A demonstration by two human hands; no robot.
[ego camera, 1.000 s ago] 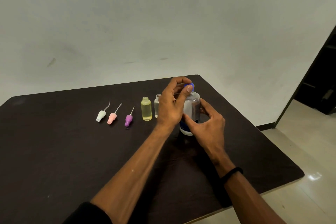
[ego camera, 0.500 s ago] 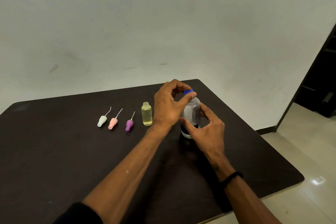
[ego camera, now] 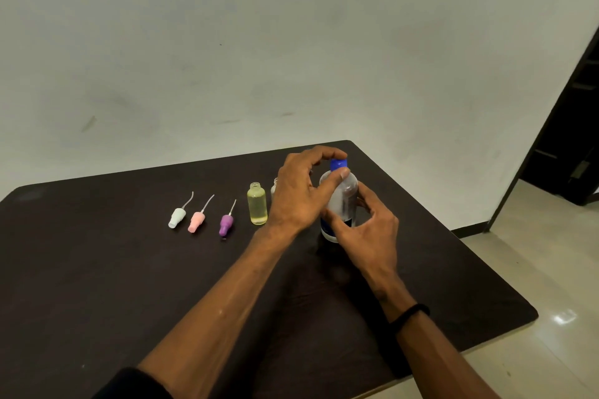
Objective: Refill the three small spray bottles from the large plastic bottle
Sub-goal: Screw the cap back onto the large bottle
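— Head view: how are the hands seen?
— The large bottle (ego camera: 341,204), upright on the tabletop (ego camera: 97,285), is gripped by the right hand (ego camera: 366,230); its blue cap (ego camera: 338,164) is pinched by the left hand (ego camera: 299,194).
— And beyond?
— A yellow small bottle (ego camera: 257,207) is stood just left.

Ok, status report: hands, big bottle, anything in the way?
Left hand pinches blue cap. Right hand grips large bottle, upright on table. Cap still on. Yellow bottle stands open alongside, clear.

Dark table (ego camera: 97,269) against pale wall (ego camera: 291,42); tiled floor (ego camera: 534,253); dark doorway (ego camera: 570,139) at right.
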